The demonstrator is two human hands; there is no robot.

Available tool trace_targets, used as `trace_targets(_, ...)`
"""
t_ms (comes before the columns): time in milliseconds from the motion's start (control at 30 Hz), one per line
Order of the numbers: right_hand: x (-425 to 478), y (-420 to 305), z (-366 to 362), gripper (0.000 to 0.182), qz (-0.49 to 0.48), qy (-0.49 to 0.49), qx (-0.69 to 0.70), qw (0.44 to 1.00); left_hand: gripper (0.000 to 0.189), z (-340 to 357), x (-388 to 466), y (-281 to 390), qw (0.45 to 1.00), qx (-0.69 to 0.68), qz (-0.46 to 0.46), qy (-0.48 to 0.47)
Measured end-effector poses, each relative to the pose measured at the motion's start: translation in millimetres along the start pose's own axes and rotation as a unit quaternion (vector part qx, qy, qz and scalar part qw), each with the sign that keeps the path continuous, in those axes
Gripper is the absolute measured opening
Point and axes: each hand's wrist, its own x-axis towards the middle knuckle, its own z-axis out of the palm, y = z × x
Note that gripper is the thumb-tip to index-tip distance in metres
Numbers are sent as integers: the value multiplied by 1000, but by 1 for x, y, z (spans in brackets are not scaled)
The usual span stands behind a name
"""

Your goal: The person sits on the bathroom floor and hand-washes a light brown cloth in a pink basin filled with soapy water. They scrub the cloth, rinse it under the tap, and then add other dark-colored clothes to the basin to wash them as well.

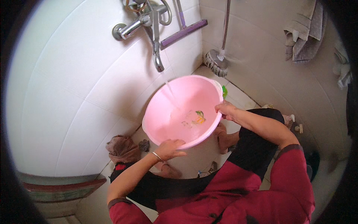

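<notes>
Both my hands hold a large pink plastic basin [159, 112], tilted a little, under a chrome wall tap [158, 60]. A thin stream of water [170, 91] runs from the spout into it. My left hand [171, 149], with a bangle [157, 156] at the wrist, grips the near rim at the lower left. My right hand [226, 109] grips the rim on the right, its thumb on the inner side. A worn printed picture [199, 119] shows on the basin's bottom. How much water lies inside, I cannot tell.
A purple squeegee [184, 33] leans on the tiled wall. In the corner stands a round floor brush [217, 62]. A green object [224, 91] sits behind the basin. Brown cloth [123, 148] and a dark scrubber [144, 145] lie at left; towels [306, 36] hang at upper right.
</notes>
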Motion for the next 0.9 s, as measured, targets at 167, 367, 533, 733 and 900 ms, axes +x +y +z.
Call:
trace_targets(167,-10,-19,0,36,-126,12,-173,977,56,37,37,-70,929,-23,-193,-316)
trace_targets(367,-36,-32,18,50,-97,-120,-131,979,64,110,81,-174,911,87,-381,131)
trace_targets(533,-46,-32,45,64,-41,-161,-142,976,68,81,193,-141,826,-105,-385,399)
trace_targets(733,-9,-51,19,73,-109,-73,-71,989,69,69,136,-81,914,-348,-159,-134)
trace_targets(900,0,-39,9,66,-30,-90,-20,995,70,42,20,-161,868,219,-214,-390)
